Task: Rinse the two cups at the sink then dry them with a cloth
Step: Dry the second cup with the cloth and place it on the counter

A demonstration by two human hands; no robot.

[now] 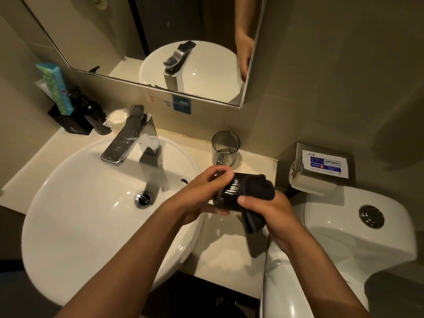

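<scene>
Big white basin (75, 226) fills the left, glossy ceramic, round and smooth, with a chrome drain at the bottom and the squared chrome tap (128, 136) above it, beaded with droplets and not running. To the right, the pale counter (229, 253) runs between basin and toilet tank (344, 226), and that is where the action sits. Both arms reach in over the counter edge: the left hand (202, 198) is wrapped around the dark cup (229, 196), thumb underneath and fingers curled over the top, holding it on its side in the air just past the basin rim. The right hand (268, 207) is clenched on the black cloth (257, 193), which is bunched over the cup's mouth end and trails down past the palm. Drying, by the look of it! That cup shows ribbed walls with wet glints; likely light, rigid and slick, so a full wrap round the barrel seems the safe hold, while the soft, limp cloth does the rubbing. Behind, the clear cup (226, 148) stands upright on the counter near the wall, ribbed too, handle facing us, untouched; probably just as slippery, best lifted by that handle or around its body.
</scene>
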